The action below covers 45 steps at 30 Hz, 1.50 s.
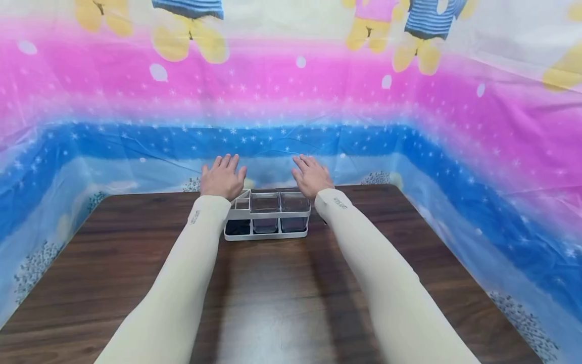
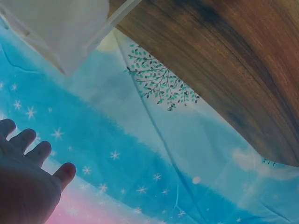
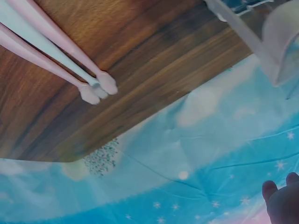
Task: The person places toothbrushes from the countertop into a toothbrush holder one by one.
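Both hands reach forward over the table's far side, fingers straight and spread, palms down, holding nothing. My left hand [image 1: 223, 178] hovers by the left end of a white rack [image 1: 268, 236]; its fingers [image 2: 64, 175] show at the lower left of the left wrist view. My right hand [image 1: 311, 177] is over the rack's right end; part of it [image 3: 284, 205] shows in the right wrist view. Two clear square containers [image 1: 265, 202] sit side by side in the rack, beside a divided section [image 1: 242, 200] on the left. Whether either hand touches the rack cannot be told.
Three slim handled items, two pink [image 3: 46, 58] and one pale [image 3: 51, 44], lie together on the wooden table [image 1: 136, 242]; my right forearm mostly hides that area in the head view. A patterned cloth [image 1: 273, 81] hangs behind and beside the table.
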Motion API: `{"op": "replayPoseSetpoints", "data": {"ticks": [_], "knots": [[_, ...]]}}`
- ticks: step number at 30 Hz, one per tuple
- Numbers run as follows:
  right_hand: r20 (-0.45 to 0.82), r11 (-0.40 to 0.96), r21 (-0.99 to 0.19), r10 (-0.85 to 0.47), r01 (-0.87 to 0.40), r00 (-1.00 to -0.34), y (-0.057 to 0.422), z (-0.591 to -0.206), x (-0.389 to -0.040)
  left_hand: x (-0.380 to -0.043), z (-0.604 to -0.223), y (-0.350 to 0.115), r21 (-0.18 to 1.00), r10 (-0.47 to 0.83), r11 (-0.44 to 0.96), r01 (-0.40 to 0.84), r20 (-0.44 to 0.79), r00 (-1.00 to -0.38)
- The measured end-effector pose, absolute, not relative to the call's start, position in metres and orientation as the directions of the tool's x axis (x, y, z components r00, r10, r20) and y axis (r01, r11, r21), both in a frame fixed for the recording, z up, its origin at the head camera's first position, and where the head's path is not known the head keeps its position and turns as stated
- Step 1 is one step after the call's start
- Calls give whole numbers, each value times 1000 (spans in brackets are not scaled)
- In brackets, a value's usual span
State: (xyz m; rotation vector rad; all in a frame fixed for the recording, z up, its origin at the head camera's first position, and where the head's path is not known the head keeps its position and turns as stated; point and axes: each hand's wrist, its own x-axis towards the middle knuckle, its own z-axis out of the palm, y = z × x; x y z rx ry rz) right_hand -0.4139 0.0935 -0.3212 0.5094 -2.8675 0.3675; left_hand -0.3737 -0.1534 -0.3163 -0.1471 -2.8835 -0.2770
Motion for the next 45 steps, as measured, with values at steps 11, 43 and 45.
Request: {"op": "replayPoseSetpoints", "data": {"ticks": [11,43,45], "knots": [[225,901,-282,-273,-331,-935,133,-323,-418,-372,-318,-166,278,79,952,131,190,-979],[55,883,-455,-97,-112,-994,264,-417,-390,-351,-373,-204,675,310,663,322,143,-940],[35,884,-454,-105,-109,-994,265,-421,-389,-350,-374,-205,669,319,667,328,142,-937]]}}
